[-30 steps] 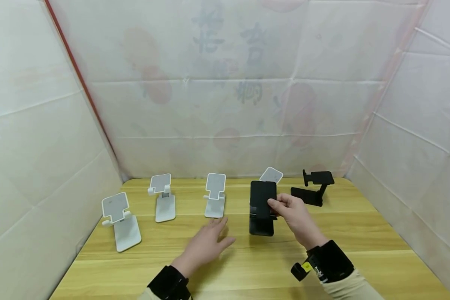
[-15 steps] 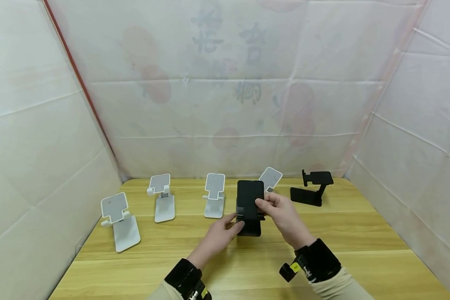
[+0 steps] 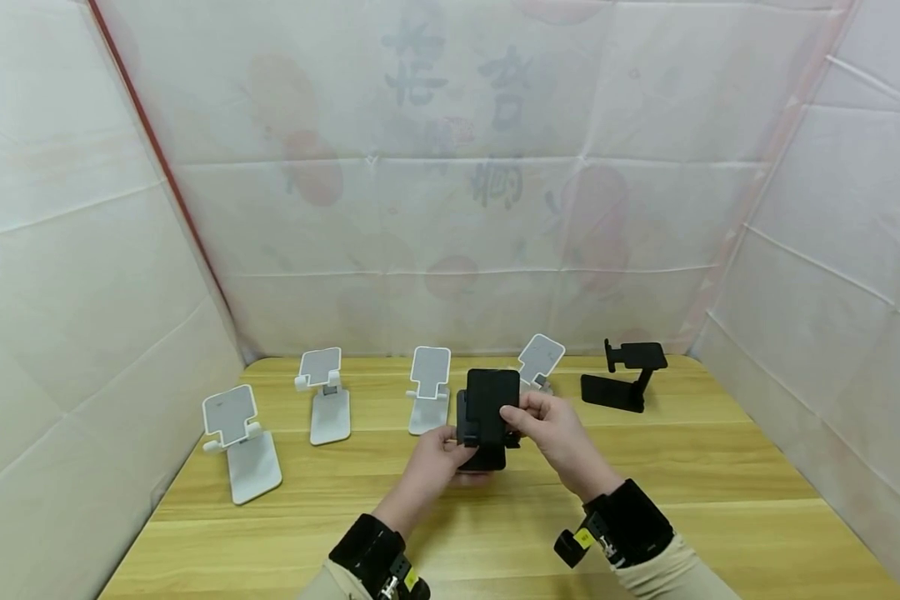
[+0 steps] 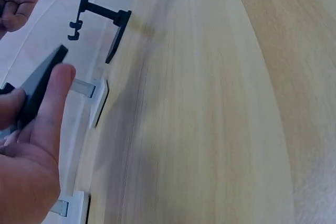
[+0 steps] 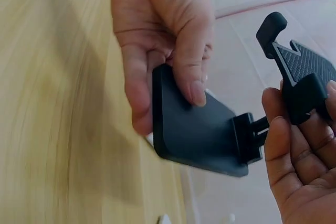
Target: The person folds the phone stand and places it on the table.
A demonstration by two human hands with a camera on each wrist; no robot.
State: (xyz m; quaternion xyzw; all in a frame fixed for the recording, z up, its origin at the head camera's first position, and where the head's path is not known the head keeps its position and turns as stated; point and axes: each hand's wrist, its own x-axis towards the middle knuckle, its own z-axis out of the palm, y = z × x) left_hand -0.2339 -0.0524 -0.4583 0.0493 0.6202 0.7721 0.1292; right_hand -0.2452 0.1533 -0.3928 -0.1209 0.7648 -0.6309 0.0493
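A black folding phone stand [image 3: 492, 400] is held up over the table between both hands. My left hand [image 3: 429, 460] pinches its flat base at the lower end; in the right wrist view, the thumb lies on the face of the base plate [image 5: 197, 124] and fingers are behind it. My right hand [image 3: 562, 433] holds the upper plate by its right edge. That hooked cradle [image 5: 310, 80] stands out from the base on a hinge in the right wrist view. The left wrist view shows the base edge-on between thumb and fingers.
Several white phone stands, one of them a stand [image 3: 430, 390] straight behind the hands, line the wooden table [image 3: 270, 550]. Another black stand [image 3: 624, 375] stands at the back right. Pale cloth walls [image 3: 450, 217] enclose the back and sides.
The left hand came over from the table and took hold of the stand's base. My right hand moved left with the stand, and the upper plate now sits shifted against the base.
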